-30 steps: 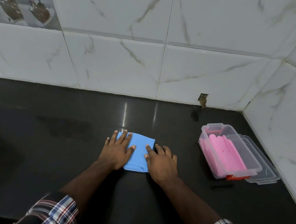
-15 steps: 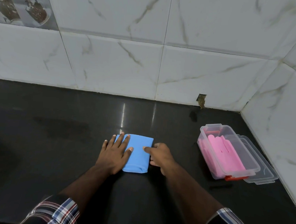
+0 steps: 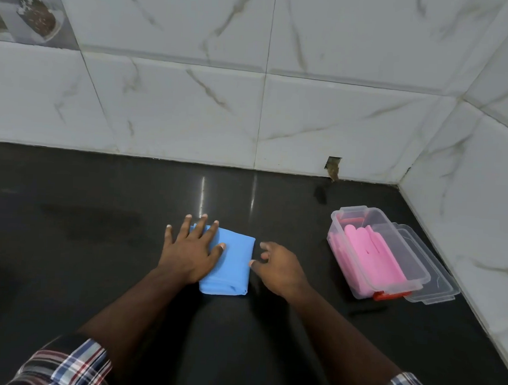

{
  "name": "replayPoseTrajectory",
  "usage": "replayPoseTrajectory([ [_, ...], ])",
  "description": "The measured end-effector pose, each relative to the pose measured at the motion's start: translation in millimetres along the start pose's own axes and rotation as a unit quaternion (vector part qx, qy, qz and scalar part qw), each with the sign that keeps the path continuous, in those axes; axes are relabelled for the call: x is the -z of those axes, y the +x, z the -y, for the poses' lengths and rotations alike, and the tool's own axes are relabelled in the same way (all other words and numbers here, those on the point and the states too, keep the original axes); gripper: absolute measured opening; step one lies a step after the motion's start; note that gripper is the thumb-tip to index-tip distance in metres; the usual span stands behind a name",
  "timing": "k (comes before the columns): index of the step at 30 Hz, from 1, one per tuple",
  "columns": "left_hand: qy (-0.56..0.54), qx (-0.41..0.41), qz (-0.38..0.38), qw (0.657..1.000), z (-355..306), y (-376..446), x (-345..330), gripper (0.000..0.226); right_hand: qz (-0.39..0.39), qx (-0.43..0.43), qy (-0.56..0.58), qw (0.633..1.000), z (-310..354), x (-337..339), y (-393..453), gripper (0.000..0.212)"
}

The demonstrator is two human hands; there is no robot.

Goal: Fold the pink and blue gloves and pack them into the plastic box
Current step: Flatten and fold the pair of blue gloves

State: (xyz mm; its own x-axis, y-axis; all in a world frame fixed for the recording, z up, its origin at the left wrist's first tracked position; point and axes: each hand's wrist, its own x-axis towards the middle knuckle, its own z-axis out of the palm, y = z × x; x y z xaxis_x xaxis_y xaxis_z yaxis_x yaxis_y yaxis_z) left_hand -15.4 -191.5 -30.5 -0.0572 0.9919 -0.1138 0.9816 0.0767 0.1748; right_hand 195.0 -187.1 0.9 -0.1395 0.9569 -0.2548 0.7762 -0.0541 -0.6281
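Blue glove point(image 3: 232, 264): soft, floppy; likely unfolds if lifted loosely.
Left hand point(image 3: 191, 252): flat, pressing it.
Right hand point(image 3: 278, 267): loosely curled, empty.
Hold: pinch folded edges together.

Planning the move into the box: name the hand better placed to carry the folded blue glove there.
Right hand: free beside the blue glove, nearer the plastic box. Left hand presses the glove flat.

Plaid sleeves point(image 3: 67, 365), red, white, blue, black check, rolled above elbows; forearms bare.
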Motion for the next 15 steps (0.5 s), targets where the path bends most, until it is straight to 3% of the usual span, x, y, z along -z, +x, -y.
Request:
replayPoseTrajectory([
  [5,-0.001,-0.034,-0.041,0.999,-30,8,7,0.063,-0.133,0.057,-0.077,0.986,-24,49,-5,0.052],
  [9,-0.013,-0.052,-0.034,0.998,-55,10,2,0.06,-0.244,-0.016,-0.192,0.95,-49,96,-6,0.047],
  [12,-0.014,-0.069,-0.025,0.997,-69,9,-1,0.059,-0.193,-0.064,-0.201,0.958,-60,105,-6,0.041],
  [15,-0.023,-0.075,-0.017,0.997,-77,8,-4,0.059,-0.136,-0.042,-0.149,0.979,-60,102,-10,0.043],
])
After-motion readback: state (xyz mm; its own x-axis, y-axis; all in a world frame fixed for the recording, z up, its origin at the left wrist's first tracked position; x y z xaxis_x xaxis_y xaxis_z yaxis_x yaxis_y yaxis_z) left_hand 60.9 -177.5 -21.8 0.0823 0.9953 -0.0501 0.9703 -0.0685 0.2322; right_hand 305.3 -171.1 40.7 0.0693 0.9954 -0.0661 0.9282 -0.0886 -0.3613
